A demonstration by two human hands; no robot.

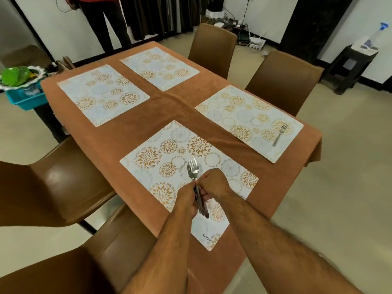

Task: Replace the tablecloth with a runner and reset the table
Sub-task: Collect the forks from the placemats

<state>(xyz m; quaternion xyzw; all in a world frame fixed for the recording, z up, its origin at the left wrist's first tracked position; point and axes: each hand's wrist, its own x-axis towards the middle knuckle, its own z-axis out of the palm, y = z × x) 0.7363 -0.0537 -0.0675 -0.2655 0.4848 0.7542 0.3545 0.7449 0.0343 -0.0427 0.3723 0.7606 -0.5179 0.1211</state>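
A brown cloth (135,132) covers the table, with several floral placemats on it. Over the nearest placemat (161,158) my left hand (186,200) grips a bunch of forks (193,170) by the handles, tines pointing away from me. My right hand (214,183) pinches one fork of the bunch near its neck. A single fork (279,134) lies on the right placemat (248,122). The two far placemats (101,94) (159,67) are bare.
Brown chairs stand at the far right (212,45) (284,79) and at the near left (53,183). A blue basket (25,98) with green dishes sits left of the table. A person (101,20) stands beyond the far end. A dark stool (350,66) stands at the right wall.
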